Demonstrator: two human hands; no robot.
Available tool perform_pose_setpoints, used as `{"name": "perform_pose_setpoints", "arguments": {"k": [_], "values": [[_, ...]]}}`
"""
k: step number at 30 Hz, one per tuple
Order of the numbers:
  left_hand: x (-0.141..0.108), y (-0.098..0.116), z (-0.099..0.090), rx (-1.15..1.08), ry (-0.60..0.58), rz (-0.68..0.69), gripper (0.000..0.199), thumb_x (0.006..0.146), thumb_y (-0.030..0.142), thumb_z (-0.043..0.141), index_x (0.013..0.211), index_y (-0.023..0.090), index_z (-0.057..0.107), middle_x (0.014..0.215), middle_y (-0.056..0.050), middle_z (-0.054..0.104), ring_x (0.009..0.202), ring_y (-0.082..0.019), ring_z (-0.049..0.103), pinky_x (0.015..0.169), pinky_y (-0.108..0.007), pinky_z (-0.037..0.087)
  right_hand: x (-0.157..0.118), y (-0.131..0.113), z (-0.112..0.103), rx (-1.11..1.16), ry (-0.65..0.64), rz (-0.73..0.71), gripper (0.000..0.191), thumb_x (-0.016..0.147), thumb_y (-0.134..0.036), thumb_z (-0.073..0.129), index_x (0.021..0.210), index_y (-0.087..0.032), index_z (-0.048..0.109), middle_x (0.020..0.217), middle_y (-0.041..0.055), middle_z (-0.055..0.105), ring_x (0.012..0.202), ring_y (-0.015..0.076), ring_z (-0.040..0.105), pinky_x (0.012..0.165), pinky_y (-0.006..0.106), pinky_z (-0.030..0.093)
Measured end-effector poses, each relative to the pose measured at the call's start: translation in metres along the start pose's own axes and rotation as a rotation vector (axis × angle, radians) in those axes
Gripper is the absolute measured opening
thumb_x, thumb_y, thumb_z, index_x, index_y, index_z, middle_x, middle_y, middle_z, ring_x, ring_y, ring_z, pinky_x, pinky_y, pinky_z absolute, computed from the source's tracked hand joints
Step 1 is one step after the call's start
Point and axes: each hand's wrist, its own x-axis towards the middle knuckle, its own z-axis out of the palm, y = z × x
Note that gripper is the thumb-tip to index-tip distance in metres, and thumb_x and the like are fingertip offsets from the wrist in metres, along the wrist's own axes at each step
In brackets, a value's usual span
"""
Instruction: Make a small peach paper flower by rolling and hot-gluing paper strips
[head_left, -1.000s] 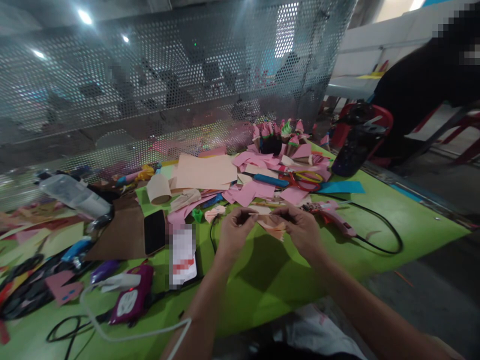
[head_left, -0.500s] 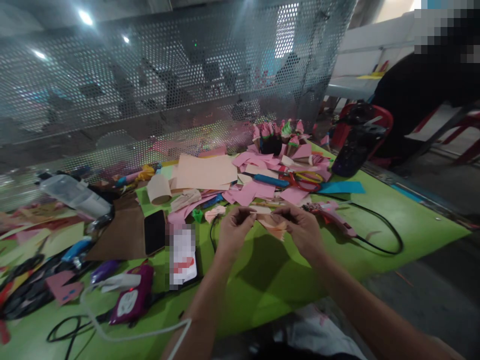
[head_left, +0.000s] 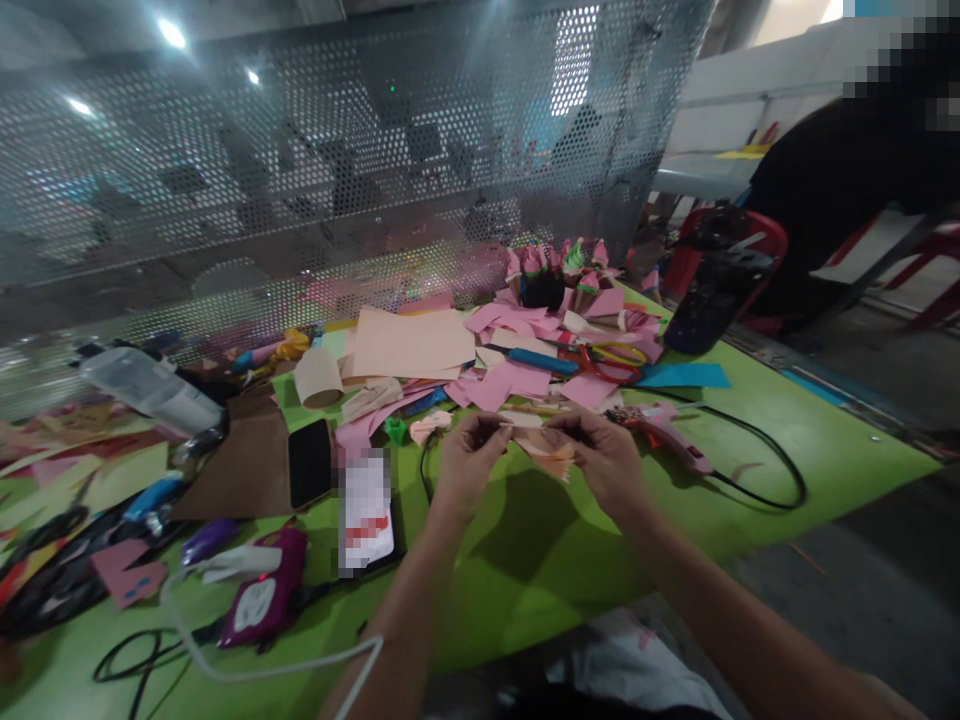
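Between my two hands is a small piece of peach paper [head_left: 546, 458], folded or curled, with a jagged lower edge. The thumb and fingers of my left hand [head_left: 474, 455] pinch its left end. My right hand [head_left: 604, 455] pinches the other end, and its fingers partly cover the paper. Both hands are held over the green table [head_left: 525, 580]. Right of my right hand lies a pink glue gun [head_left: 671, 435] with a black cord. Left of my left hand is a crumpled pale pink paper piece [head_left: 430, 427] beside a small green one [head_left: 395, 431].
Peach sheets [head_left: 409, 342], pink scraps [head_left: 510, 385], a blue-handled cutter [head_left: 544, 361] and red scissors [head_left: 611, 368] lie beyond my hands. Two phones, a dark one [head_left: 310, 465] and a lit one [head_left: 367, 515], are at left. A dark bottle [head_left: 709, 290] stands far right; a perforated metal panel [head_left: 337, 180] borders the back.
Almost nothing differs. Both hands keep their pinch on the peach paper, in nearly the same place.
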Motion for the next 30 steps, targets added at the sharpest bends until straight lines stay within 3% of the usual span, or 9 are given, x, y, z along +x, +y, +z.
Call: {"name": "perform_pose_setpoints", "arguments": {"k": [10,23,30], "values": [[0.0006,-0.0034,-0.0019,0.144,-0.056,0.033,0.019,0.070,0.032,0.075,0.081,0.016,0.073,0.074,-0.002,0.069,0.067,-0.012,0.058,0.063,-0.023,0.045,-0.0017,0.0006,0.0017,-0.087,-0.010,-0.068,0.017,0.075,-0.037,0.070,0.076,-0.020,0.072,0.073,0.0028,0.071,0.068,0.0191,0.061,0.065,0.031,0.048],[0.0017,-0.0088,-0.0026,0.167,-0.075,0.036,0.020,0.071,0.033,0.075,0.083,0.017,0.075,0.077,-0.003,0.071,0.067,-0.013,0.059,0.064,-0.024,0.045,-0.0037,-0.0025,0.0021,-0.111,0.000,-0.077,0.017,0.074,-0.037,0.070,0.072,-0.020,0.071,0.067,0.0017,0.068,0.061,0.0168,0.057,0.059,0.028,0.046],[0.0018,-0.0073,-0.0027,0.124,-0.047,0.018,0.016,0.069,0.029,0.075,0.081,0.018,0.074,0.077,-0.002,0.071,0.069,-0.013,0.060,0.065,-0.024,0.046,-0.0042,0.0029,0.0005,-0.059,-0.017,-0.036,0.021,0.073,-0.039,0.074,0.082,-0.019,0.073,0.071,0.0020,0.068,0.064,0.0167,0.056,0.060,0.029,0.044]]}}
